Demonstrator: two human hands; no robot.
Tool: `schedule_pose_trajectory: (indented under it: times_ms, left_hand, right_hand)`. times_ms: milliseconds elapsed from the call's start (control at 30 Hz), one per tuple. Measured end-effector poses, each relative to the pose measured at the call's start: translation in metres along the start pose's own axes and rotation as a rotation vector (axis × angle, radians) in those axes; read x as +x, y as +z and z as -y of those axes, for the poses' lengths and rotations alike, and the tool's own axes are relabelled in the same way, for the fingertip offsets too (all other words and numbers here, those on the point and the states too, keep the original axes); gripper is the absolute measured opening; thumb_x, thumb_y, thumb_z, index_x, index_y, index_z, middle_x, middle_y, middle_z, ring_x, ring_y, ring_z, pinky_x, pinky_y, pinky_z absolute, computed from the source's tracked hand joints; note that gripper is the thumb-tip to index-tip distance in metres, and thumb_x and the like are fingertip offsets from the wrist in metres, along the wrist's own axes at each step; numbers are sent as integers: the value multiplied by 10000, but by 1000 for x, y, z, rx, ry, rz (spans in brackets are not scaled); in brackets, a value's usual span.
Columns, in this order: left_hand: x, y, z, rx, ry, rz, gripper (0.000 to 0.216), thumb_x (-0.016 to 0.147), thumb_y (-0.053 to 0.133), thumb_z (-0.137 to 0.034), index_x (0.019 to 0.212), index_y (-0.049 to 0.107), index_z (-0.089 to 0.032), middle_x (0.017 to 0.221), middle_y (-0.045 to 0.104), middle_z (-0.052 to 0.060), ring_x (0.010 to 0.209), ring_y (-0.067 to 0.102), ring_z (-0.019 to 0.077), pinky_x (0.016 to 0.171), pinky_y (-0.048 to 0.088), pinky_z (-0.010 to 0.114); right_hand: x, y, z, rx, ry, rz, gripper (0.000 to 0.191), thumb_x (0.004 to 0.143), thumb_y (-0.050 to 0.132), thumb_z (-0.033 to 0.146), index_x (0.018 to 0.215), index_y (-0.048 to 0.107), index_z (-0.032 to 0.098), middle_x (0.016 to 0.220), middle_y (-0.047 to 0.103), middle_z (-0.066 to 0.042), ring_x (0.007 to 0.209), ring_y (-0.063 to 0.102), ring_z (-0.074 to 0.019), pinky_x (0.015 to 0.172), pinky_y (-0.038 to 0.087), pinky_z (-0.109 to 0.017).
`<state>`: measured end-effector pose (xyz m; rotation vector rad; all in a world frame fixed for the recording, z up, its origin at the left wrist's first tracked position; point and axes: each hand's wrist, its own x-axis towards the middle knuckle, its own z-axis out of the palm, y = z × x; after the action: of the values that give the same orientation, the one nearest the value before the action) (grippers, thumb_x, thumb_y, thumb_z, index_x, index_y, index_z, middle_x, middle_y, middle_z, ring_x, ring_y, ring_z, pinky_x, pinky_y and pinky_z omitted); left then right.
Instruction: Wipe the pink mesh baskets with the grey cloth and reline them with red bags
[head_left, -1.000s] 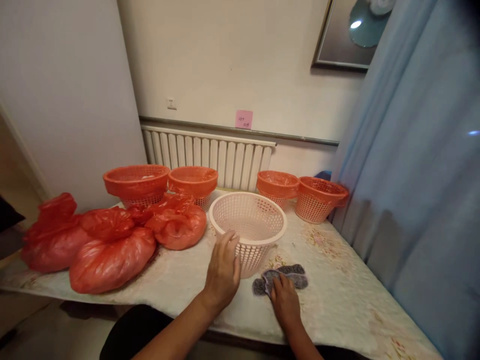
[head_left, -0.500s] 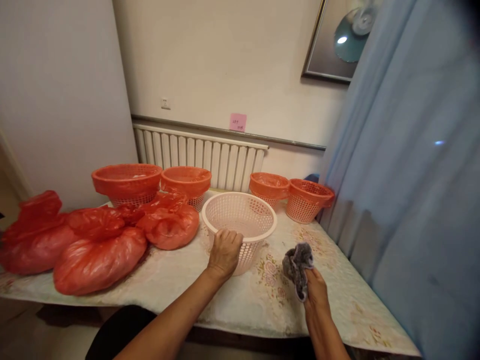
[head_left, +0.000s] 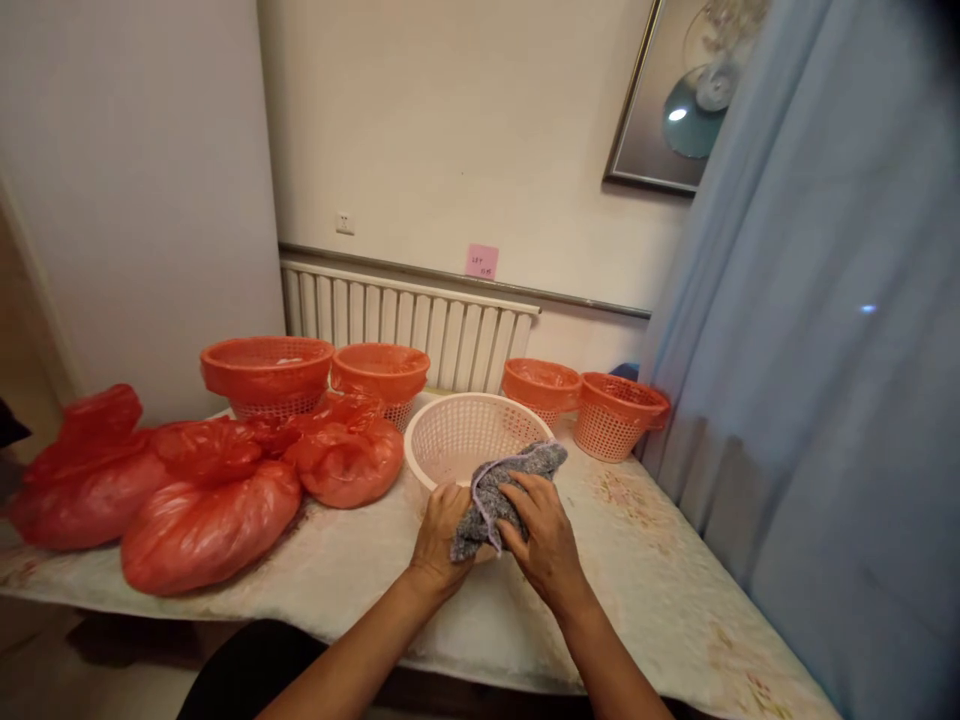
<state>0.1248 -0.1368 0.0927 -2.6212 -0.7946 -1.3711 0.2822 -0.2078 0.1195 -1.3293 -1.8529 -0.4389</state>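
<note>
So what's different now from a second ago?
The right hand lifted the grey cloth off the table and brought it left, to the near side of the pale basket. The left hand stayed at that basket. The red bags and red-lined baskets stayed put.

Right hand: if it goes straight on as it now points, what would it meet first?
The gray cloth, which the right hand touches now; beyond it, probably the pale basket, though depth there is unclear.

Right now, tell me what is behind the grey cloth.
The unlined pale basket shows beyond the grey cloth in the right hand; the cloth covers some of the basket's near side. Anything else directly behind it is hidden.
</note>
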Motion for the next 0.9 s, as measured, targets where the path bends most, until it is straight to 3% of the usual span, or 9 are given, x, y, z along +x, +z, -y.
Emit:
schedule_pose_trajectory:
  times_ms: [167, 300, 400, 500, 600, 733, 900]
  left_hand:
    - [-8, -14, -1, -69, 47, 42, 131, 838, 564, -225, 949, 627, -195, 900, 626, 57, 894, 535, 231, 927, 399, 432]
    - [-20, -21, -6, -169, -17, 87, 253, 876, 511, -189, 1110, 602, -220, 987, 637, 65, 986, 551, 229, 1020, 341, 476]
    - [-32, -23, -4, -217, -72, -6, 315, 888, 420, -129, 1143, 579, -227, 1104, 638, 76, 1079, 548, 229, 1038, 340, 493]
    - [-40, -23, 4, -224, -283, -264, 340, 873, 402, -126, 1167, 550, -211, 1208, 593, 102, 1167, 512, 248, 1033, 371, 504]
    - [-38, -26, 16, -306, -635, -447, 374, 841, 517, -290, 1200, 512, -185, 1255, 498, 132, 1171, 504, 269, 966, 459, 469]
    - [-32, -30, 28, -466, -949, -337, 447, 750, 576, -408, 1109, 527, -147, 1038, 592, 98, 883, 623, 231, 762, 543, 381]
    - [-37, -29, 23, -404, -999, -211, 193, 798, 510, -381, 848, 549, -199, 693, 604, -6, 633, 586, 194, 590, 462, 296]
  right_hand:
    - [-14, -1, 7, -37, -7, 2, 386, 823, 590, 198, 1207, 555, 212, 1254, 535, -109, 1177, 456, -275, 999, 403, -499]
    - [-29, -1, 17, -47, 15, 10, 407, 821, 564, 169, 1222, 544, 229, 1275, 521, -108, 1185, 458, -282, 997, 410, -511]
    - [-42, 3, 24, -71, 33, -10, 428, 808, 549, 142, 1225, 544, 238, 1278, 523, -102, 1191, 461, -283, 1000, 411, -514]
    - [-56, 7, 28, -88, 40, -56, 422, 796, 536, 126, 1198, 564, 250, 1263, 539, -99, 1176, 480, -286, 987, 424, -514]
    - [-71, 10, 30, -108, 30, -66, 416, 787, 542, 126, 1185, 572, 245, 1261, 546, -104, 1171, 490, -291, 976, 435, -509]
    - [-90, 8, 35, -131, -30, -12, 455, 743, 547, 106, 1179, 574, 234, 1240, 570, -109, 1134, 522, -293, 933, 474, -478]
    - [-101, -5, 39, 35, -19, 77, 465, 705, 509, 68, 1120, 597, 258, 1094, 653, -76, 999, 604, -248, 842, 531, -387]
